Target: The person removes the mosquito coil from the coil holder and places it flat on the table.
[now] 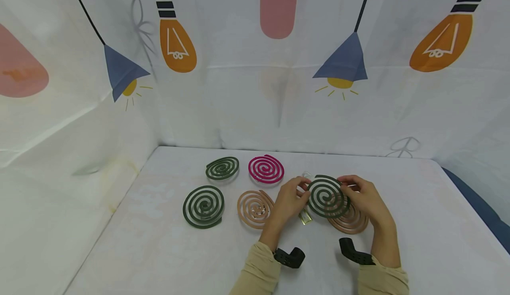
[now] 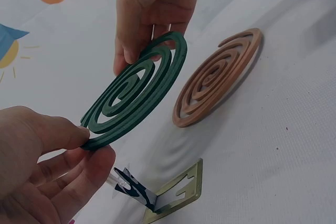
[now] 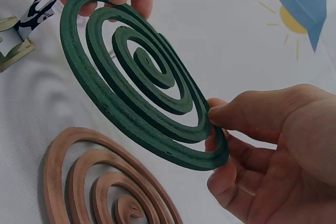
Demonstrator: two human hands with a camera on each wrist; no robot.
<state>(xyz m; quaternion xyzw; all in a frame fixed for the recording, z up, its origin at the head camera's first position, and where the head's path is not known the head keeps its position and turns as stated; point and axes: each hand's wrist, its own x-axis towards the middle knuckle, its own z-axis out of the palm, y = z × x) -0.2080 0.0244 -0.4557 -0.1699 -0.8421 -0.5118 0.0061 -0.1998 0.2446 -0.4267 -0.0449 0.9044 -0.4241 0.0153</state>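
Observation:
A dark green mosquito coil (image 1: 327, 196) is held up above the table between both hands. My left hand (image 1: 292, 201) pinches its left edge between thumb and fingers. On the opposite edge, the thumb and fingers of my right hand (image 1: 365, 198) pinch the rim. The coil is tilted in both wrist views. Below it a brown mosquito coil (image 2: 218, 77) lies on the table, partly covered by the green one in the head view. Beside the left hand stands a small bent metal stand (image 2: 178, 190) with a black-and-white patterned piece (image 2: 134, 186).
Further left on the white table (image 1: 139, 250) lie two green coils, one at the back (image 1: 222, 168) and one nearer (image 1: 203, 207). A pink coil (image 1: 266, 169) rests at the back, with another brown coil (image 1: 255, 208) in front of it, partly behind the left forearm. A printed curtain (image 1: 239, 109) closes off the back.

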